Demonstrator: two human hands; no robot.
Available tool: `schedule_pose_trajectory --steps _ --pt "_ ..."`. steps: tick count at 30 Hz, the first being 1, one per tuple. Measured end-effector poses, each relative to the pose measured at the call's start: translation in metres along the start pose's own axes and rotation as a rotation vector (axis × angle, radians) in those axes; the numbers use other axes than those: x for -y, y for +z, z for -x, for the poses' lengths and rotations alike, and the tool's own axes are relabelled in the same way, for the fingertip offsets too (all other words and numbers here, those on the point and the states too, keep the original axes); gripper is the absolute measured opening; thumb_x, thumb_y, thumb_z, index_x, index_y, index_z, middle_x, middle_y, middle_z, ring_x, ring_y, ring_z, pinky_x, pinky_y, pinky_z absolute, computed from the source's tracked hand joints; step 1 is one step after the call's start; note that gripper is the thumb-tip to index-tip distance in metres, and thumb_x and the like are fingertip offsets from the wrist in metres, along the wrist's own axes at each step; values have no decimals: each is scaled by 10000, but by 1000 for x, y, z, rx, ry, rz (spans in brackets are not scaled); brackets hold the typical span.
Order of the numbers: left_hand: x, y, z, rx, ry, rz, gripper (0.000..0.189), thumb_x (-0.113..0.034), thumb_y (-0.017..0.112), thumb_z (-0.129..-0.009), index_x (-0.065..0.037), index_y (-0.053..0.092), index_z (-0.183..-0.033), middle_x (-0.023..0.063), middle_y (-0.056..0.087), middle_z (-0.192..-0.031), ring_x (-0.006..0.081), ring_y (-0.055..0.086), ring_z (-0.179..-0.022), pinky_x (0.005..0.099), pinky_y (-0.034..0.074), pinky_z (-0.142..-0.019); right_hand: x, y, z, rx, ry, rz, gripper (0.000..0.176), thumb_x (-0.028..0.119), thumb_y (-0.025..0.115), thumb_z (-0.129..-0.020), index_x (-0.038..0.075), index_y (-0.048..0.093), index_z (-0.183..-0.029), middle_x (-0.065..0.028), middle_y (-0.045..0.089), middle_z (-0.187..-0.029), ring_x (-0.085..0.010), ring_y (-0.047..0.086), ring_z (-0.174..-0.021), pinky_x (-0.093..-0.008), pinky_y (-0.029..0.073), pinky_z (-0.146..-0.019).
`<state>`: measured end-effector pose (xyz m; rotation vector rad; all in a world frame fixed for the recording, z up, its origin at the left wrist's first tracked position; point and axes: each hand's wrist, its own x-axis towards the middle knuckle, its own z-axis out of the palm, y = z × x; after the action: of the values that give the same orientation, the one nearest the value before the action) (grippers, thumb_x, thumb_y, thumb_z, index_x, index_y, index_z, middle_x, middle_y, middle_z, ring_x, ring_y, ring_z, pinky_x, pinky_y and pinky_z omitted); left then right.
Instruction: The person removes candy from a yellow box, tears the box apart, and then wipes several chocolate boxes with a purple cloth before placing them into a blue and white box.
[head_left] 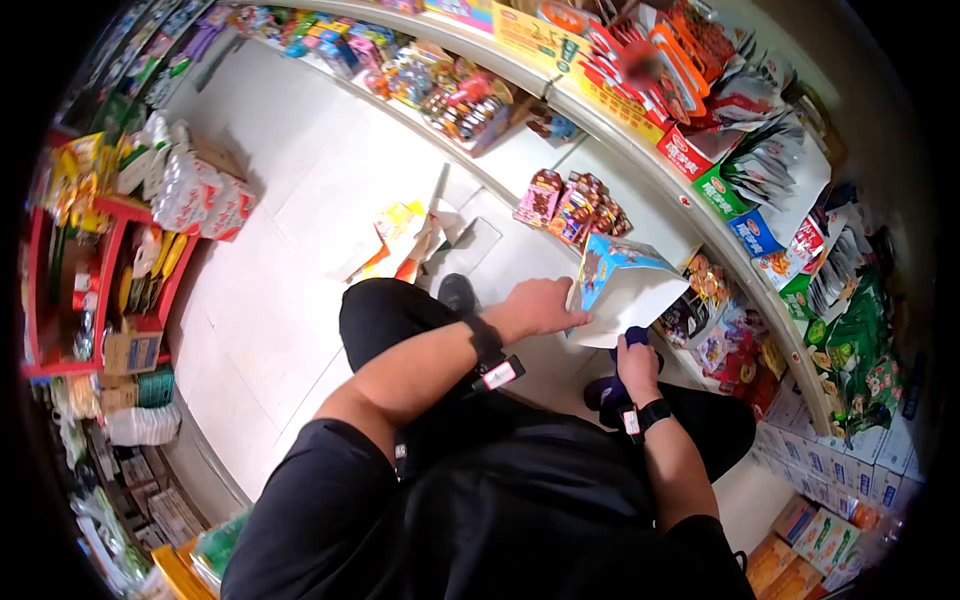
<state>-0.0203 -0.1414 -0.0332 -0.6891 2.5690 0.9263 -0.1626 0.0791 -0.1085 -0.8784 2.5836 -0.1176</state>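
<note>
My left hand [542, 307] pinches the near left edge of an open display box [632, 290], white inside with a blue printed flap, at the front of the lower shelf. Just below the box, my right hand [637, 364] is closed round a dark purple item [638, 338], which I cannot make out clearly. Beyond the box, a group of brown and pink snack packs [572, 205] stands on the white lower shelf [640, 205].
Opened cartons [398, 236] lie on the tiled floor ahead of my knees. A long shelf edge [735, 262] with hanging packets curves past on the right. At the left stands a red rack [118, 215]. White cartons [830, 450] are stacked at the lower right.
</note>
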Motion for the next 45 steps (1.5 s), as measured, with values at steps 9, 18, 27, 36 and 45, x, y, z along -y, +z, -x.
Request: schedule_pose_trajectory --steps 9,18,27,36,45 --pt "42 -36 126 -78 -211 1526 770 -562 555 -934 -130 322 -1527 226 213 -1592 404 330 -1414 595 472 -965 15 -36 -10 -143 -258 136 321 311 589 -913 19 716 -962 -230 697 -860 -432 682 -814 -538 539 -736" --pt "25 -63 123 57 -165 962 966 -768 514 -863 -117 302 -1545 131 220 -1617 382 203 -1478 678 295 -1075 46 -75 24 -284 -534 248 202 148 538 -864 57 650 -1007 -154 710 -877 -331 714 -782 -462 567 -698" --pt "35 -23 84 463 -253 1147 805 -760 431 -905 -238 388 -1517 63 423 -1541 305 375 -1404 708 265 -1057 30 -80 41 -257 -401 77 259 214 650 -831 58 659 -1037 -148 714 -916 -344 703 -818 -460 566 -733" --pt "41 -39 68 79 -194 1099 610 -514 551 -953 30 638 -1214 84 722 -1059 159 681 -885 286 508 -866 0 -89 34 -67 -412 -290 364 313 682 -846 81 683 -1127 -228 699 -999 -399 676 -921 -452 538 -825" --pt "56 14 -8 -110 -391 156 591 -595 502 -853 -60 733 -953 159 713 -939 359 686 -893 437 530 -803 -67 -133 26 394 -167 -1064 244 157 614 -944 -51 675 -1055 -31 687 -912 -96 610 -827 -254 492 -742"
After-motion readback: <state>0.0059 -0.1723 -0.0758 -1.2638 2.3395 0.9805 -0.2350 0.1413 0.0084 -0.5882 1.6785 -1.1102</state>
